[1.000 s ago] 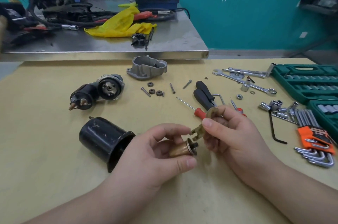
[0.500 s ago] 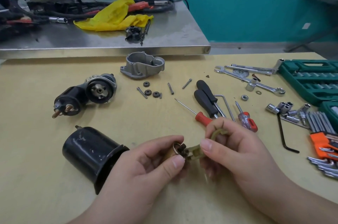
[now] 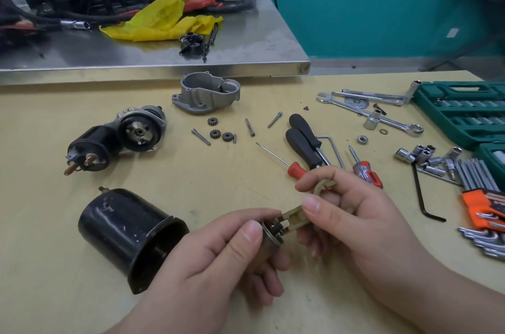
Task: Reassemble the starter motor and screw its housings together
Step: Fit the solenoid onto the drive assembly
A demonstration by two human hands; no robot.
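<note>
Two hands work at the table's near edge in the head view. The left hand curls round a small metal plunger; the right hand pinches the tan shift fork, its slotted end touching the plunger's tip. Hooking likely goes best with the plunger steady and the fork square. The black motor casing lies just left, the solenoid assembly and grey end housing farther back.

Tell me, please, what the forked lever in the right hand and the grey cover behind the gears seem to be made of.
Forked lever: probably plastic; dull, uniform tan, no metallic shine. Grey cover: likely cast aluminium; matte silver-grey, thick rounded walls.
</note>
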